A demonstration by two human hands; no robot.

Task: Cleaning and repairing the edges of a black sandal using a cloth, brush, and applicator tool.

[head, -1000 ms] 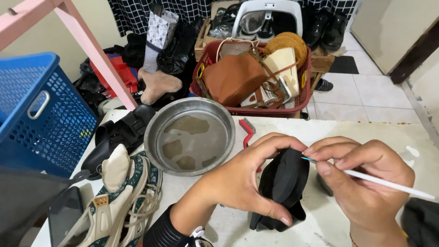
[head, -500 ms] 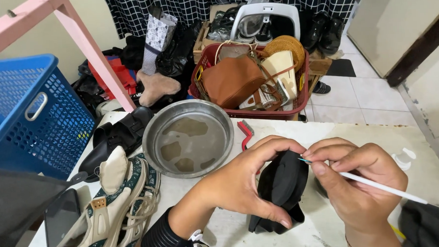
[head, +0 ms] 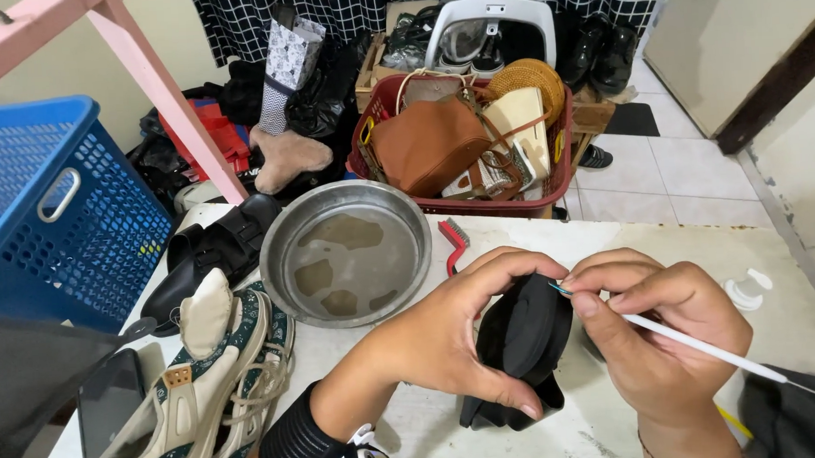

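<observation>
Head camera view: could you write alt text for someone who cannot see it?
A left hand holds a folded black fabric piece over a pale table while the right hand puts a thin white tool to its edge. A round metal pan and patterned sneakers lie alongside.

Dark phone [head: 107, 407], screen blank, flat at the bench's [head: 665, 245] left edge beside the sneaker [head: 204, 384]. Patterned black-and-white paper bag [head: 285, 56] upright on the floor behind, near the red basket [head: 507, 202].

One metal pan [head: 349, 253], two baskets [head: 49, 208], two sneakers [head: 204, 384].
</observation>
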